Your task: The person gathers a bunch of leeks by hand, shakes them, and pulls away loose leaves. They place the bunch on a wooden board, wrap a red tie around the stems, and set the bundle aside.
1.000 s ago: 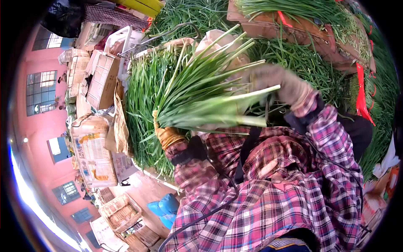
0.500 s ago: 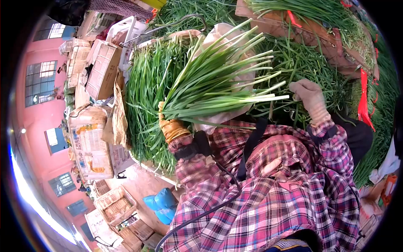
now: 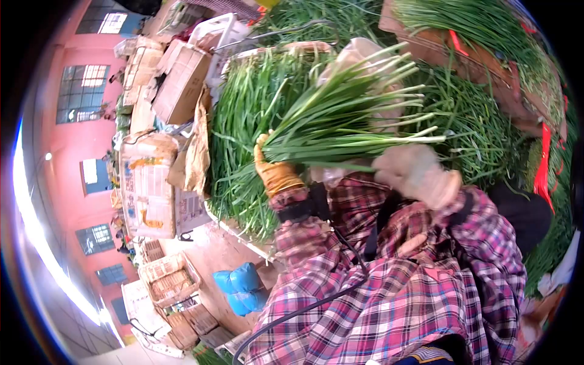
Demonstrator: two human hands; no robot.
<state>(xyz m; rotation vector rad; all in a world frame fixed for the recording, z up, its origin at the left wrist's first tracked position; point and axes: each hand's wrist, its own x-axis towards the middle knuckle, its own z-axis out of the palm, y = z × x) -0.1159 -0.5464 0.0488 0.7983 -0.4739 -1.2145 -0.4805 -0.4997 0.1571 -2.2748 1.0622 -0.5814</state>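
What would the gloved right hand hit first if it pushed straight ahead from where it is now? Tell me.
Most likely the pale stalk ends of the bunch of greens held by the left hand; the right hand sits just below them, though depth is unclear.

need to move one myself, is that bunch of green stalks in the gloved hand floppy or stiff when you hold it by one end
Probably fairly stiff: the bunch juts sideways from the left hand without drooping. The pale tips fan apart, so loose stalks may slip out. It likely feels light, since one hand carries it while the right hand stays below.
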